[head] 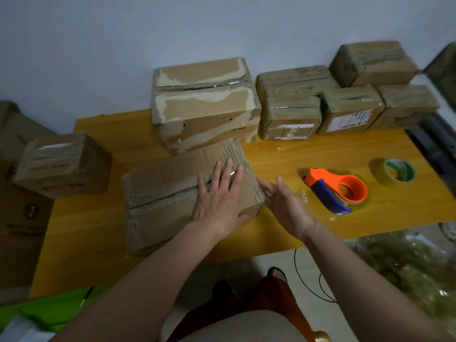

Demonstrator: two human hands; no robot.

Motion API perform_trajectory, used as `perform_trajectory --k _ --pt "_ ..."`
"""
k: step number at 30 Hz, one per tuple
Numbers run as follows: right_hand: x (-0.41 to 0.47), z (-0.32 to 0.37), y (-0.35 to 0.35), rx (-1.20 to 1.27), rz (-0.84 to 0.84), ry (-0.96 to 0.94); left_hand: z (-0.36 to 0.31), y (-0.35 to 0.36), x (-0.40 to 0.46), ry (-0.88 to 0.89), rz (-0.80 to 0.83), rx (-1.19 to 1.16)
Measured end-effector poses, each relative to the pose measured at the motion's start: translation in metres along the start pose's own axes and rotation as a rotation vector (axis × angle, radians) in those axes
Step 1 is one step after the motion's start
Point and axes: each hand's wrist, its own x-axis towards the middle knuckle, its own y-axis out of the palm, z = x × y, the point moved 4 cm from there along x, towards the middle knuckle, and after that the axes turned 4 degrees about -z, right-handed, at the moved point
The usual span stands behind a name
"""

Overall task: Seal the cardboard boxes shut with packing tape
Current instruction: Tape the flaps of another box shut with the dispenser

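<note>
Left hand presses flat on worn corrugated box.

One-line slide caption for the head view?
Left hand flat on cardboard box, right hand at its end; tape dispenser idle alongside.

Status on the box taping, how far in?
Done: the small boxes at the back right look wrapped in tape. In hand: the left hand presses flat on the near box, right hand at its end; its centre seam looks untaped. Left: the tape dispenser lies unused, and the big box shows a gaping seam.
</note>
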Motion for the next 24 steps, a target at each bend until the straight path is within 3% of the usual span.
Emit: perform_trajectory --k 4,8,13,15,19,21,24 --pt "-0.01 -0.024 -0.004 0.219 0.006 -0.077 0.001 0.0 0.0 0.002 -0.01 0.003" --pt "-0.003 -0.045 -0.004 0.45 -0.184 -0.071 0.0 0.001 0.0 -0.007 -0.025 0.018" --pt "0.003 -0.048 0.003 0.621 -0.275 -0.028 0.0 0.003 0.003 -0.012 -0.033 0.026" --pt "0.006 -0.044 0.003 0.572 -0.33 -0.023 0.0 0.003 0.003 -0.009 -0.046 0.022" --pt "0.006 -0.02 -0.022 0.384 -0.612 -0.128 0.001 0.004 0.003 -0.005 -0.052 0.025" --pt "0.006 0.007 -0.02 0.256 -0.57 -0.261 0.001 0.004 0.003 -0.004 -0.057 0.033" --pt "0.012 0.029 0.014 0.029 -0.363 -0.346 0.001 0.004 0.003 -0.007 -0.057 0.036"
